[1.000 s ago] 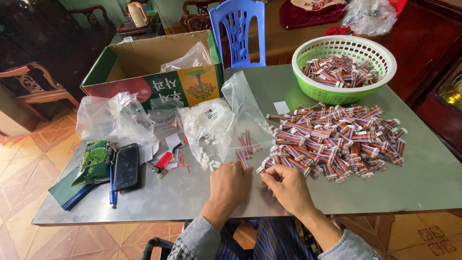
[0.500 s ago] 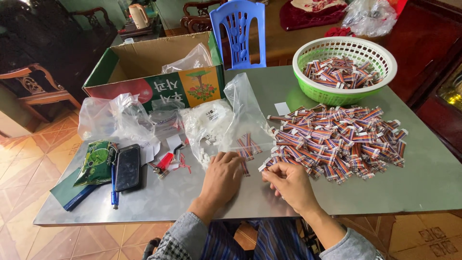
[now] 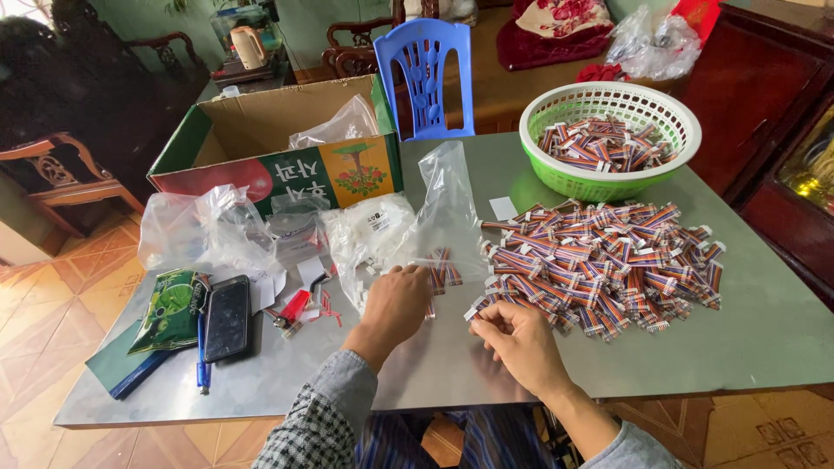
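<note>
Step in hand, by the look of it: striped pieces are being picked from the pile [image 3: 599, 260] and slipped into the clear bag [image 3: 439, 221]. The L hand [image 3: 395, 304] is laid on the bag's mouth, fingers curled and pressing it to the table [image 3: 764, 330]; whether anything is pinched under it can't be told. The R hand [image 3: 517, 343] is closed on a small striped piece at the pile's near-left edge. A few pieces [image 3: 441, 267] are already seen inside the bag.

Next move, prob.: the bag mouth must be kept open w/ the L hand while the piece is carried left and fed in.

The pieces are short, flat, red/blue/white striped w/ white ends, heaped loosely center-right. More are held in the green basket [image 3: 539, 143], far right. At left: box [image 3: 261, 130], phone [image 3: 227, 317], pen [image 3: 201, 347], green packet [image 3: 168, 310].
</note>
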